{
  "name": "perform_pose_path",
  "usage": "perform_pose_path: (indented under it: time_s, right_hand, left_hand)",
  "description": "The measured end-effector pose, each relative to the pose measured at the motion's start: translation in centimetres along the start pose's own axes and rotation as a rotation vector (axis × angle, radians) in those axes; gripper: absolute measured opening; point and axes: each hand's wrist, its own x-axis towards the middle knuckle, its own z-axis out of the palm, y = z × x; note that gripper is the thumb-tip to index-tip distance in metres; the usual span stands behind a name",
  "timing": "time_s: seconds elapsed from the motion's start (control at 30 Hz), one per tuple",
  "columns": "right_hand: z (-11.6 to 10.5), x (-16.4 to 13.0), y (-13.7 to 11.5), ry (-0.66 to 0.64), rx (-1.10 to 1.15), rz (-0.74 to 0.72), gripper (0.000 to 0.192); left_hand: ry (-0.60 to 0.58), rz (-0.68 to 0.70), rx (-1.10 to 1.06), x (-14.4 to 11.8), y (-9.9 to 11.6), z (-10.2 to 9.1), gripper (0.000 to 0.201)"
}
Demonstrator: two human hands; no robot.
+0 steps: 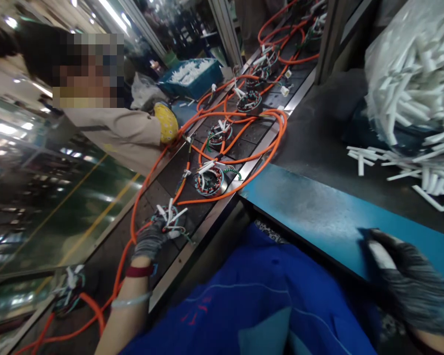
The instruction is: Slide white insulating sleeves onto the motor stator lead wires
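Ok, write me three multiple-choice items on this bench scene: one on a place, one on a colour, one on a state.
1. Where is the left hand?
A. on a wound coil unit on the belt
B. inside the blue bin
C. on the bag

2. What colour are the long cables?
A. green
B. orange
C. white

3. What is the right hand doing?
A. lying on the blue table edge
B. lifting a white tube
C. pulling a cable

A: its gloved fingers close over the coil unit.
B: orange loops line the belt.
A: it lies flat on the blue table edge.
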Motion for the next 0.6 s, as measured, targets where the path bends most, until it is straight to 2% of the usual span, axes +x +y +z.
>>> perform_pose_path:
  time_s: [0.07,0.13,0.17,0.23,0.3,0.37,0.43,0.5,0.6]
  right_hand:
    - [-0.1,0.0,-0.3,0.0,-0.014,-0.014,0.049]
    - [-0.1,-0.1,-0.4,0.008,-0.017,-0.027,0.047]
    - [-0.1,-0.1,-0.4,0.016,-0.012,-0.03,0.047]
    - [0.1,-0.2,-0.2,0.032,0.014,-0.038,0.047]
    - [0.3,-0.3,0.2,0.04,0.048,-0.06,0.045]
    - [0.6,-0.3,0.6,0.036,0.074,-0.1,0.042]
    - [1.0,-0.3,0.9,0.058,0.105,-0.149,0.042]
    - [1.3,-0.2,1.1,0.081,0.128,-0.187,0.044]
    - [1.6,-0.1,1.2,0.075,0.139,-0.218,0.045]
  left_hand:
    - [0.074,-0.065,0.178,-0.3,-0.4,-1.1,0.028]
    - [0.174,-0.042,0.25,-0.2,0.6,-2.5,0.035]
    - [0.222,0.035,0.238,0.1,1.6,-3.0,0.041]
    - [0.277,0.3,0.184,1.5,4.5,-3.3,0.049]
    - [0.239,0.545,0.154,3.6,7.6,-2.5,0.052]
    - [0.173,0.677,0.153,5.9,10.2,-1.3,0.055]
    - [0.122,0.717,0.147,7.9,11.7,-0.4,0.055]
    - [0.095,0.695,0.075,9.1,12.5,-0.3,0.049]
    - [0.025,0.564,-0.26,9.4,13.1,-2.0,0.044]
